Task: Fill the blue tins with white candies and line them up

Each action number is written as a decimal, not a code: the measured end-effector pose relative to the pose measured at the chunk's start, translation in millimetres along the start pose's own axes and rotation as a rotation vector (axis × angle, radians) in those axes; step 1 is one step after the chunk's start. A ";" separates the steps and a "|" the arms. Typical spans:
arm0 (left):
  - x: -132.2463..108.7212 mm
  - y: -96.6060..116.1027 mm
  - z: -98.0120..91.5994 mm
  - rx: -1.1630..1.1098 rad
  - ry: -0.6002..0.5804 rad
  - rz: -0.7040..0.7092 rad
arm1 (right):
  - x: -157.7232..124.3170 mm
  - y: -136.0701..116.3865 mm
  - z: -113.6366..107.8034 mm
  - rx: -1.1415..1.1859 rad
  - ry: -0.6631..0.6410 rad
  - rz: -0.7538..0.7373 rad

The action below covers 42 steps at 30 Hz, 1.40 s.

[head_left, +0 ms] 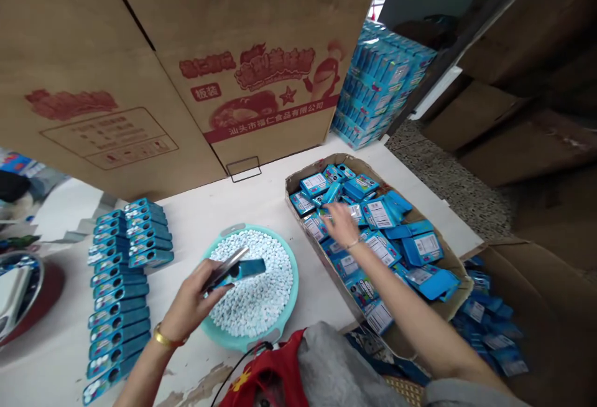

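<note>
Past your red top [290,366], right hand [342,225] is kinda spread over blue cardboard boxes [379,214], left hand [198,289] pinching metal scoop [232,260] plus sideways blue carton [252,268].

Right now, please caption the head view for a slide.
Left hand holds a blue box over white pellets; right hand over a cardboard tray.

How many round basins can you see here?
2. A turquoise basin filled with white pellets lies beneath the left hand, which holds a blue box. A dark red basin is cut off by the picture's left edge. Others may be hidden.
</note>
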<state>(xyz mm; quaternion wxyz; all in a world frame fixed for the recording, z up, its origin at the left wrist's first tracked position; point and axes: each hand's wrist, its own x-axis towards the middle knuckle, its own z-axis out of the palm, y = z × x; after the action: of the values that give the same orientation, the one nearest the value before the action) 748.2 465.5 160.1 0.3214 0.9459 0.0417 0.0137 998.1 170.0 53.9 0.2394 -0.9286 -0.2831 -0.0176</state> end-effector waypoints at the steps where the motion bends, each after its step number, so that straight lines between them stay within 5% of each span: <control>1: -3.0 -7.4 -8.5 0.026 0.065 -0.029 | 14.9 21.5 -1.9 -0.199 -0.075 0.092; 5: -19.7 -53.7 -34.4 0.154 0.279 -0.164 | 45.6 70.5 2.9 -0.462 -0.279 0.184; 10: -47.0 -131.8 -47.9 0.287 0.344 -0.354 | 39.1 78.4 6.7 -0.564 -0.421 0.086; 15: -64.7 -211.1 -42.5 0.331 0.246 -0.480 | 16.6 73.6 -24.7 -0.192 -0.161 0.063; 19: -62.7 -252.3 -33.2 0.344 0.175 -0.523 | -10.4 30.1 -47.3 0.219 -0.025 0.032; 22: -59.7 -250.1 -32.2 0.364 0.102 -0.594 | -32.9 -20.2 -45.9 0.478 0.015 0.104; 25: -61.4 -235.7 -29.4 0.361 0.086 -0.670 | -53.8 -64.5 -31.5 0.863 -0.018 0.338; 29: -72.8 -235.5 -18.7 0.415 0.123 -0.758 | -73.5 -106.0 -1.0 1.280 -0.151 0.639; 35: -84.1 -232.1 -11.7 0.416 0.255 -0.760 | -87.0 -152.6 25.8 1.685 -0.421 0.865; 39: -81.1 -198.2 3.1 0.304 0.413 -0.570 | -90.2 -159.2 31.4 1.852 -0.467 1.003; 42: -87.8 -152.6 23.5 0.099 0.171 -0.305 | -93.1 -148.7 29.8 1.917 -0.417 1.018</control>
<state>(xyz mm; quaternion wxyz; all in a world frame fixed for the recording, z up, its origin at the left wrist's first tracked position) 651.3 564.1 48.6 0.2679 0.9388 0.2123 0.0433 837.5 243.1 76.5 0.7866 -0.3508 0.2012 0.4665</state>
